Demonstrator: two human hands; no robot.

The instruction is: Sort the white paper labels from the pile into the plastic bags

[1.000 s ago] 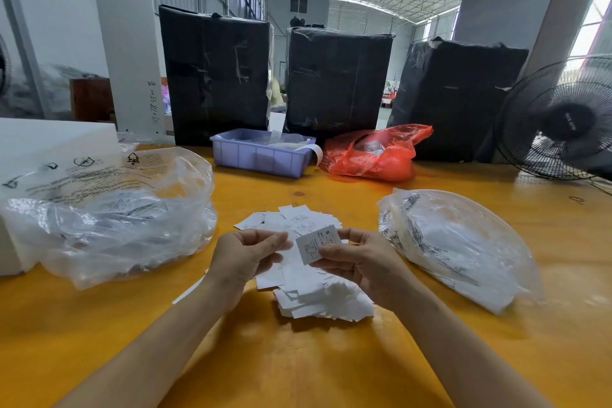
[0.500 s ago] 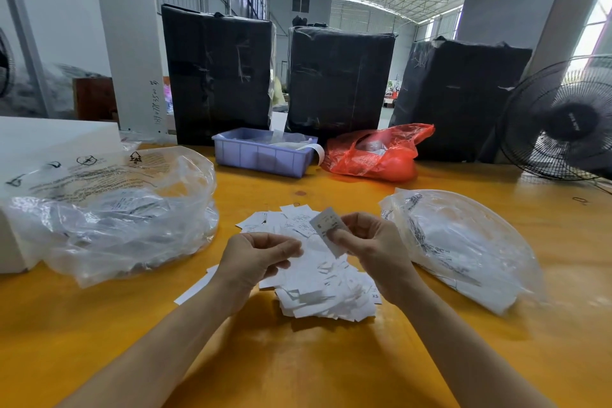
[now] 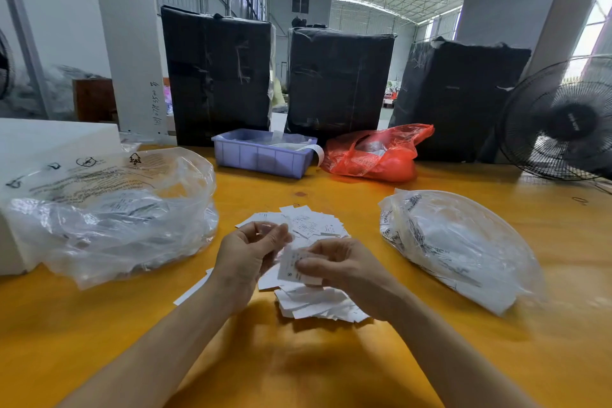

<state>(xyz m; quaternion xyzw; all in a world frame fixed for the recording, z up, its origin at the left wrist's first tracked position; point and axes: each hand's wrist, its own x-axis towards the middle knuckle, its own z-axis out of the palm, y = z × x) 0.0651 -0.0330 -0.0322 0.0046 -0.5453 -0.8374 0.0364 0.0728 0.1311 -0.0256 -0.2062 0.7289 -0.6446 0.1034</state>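
1. Holding one white label (image 3: 290, 264) in our right hand (image 3: 334, 267), we are pinching it between thumb and fingers just above the pile of labels (image 3: 314, 300) on the yellow table (image 3: 298, 368).
2. Our left hand (image 3: 246, 253) is staying beside it with fingers curled; whether it is holding a label, we cannot tell.
3. We are judging the label as very light, thin and bendable, so we are taking it at an edge, gently, to avoid creasing it or lifting two together.
4. The clear bags are lying open on both sides: the left bag (image 3: 109, 219) and the right bag (image 3: 463, 242), each already containing labels.
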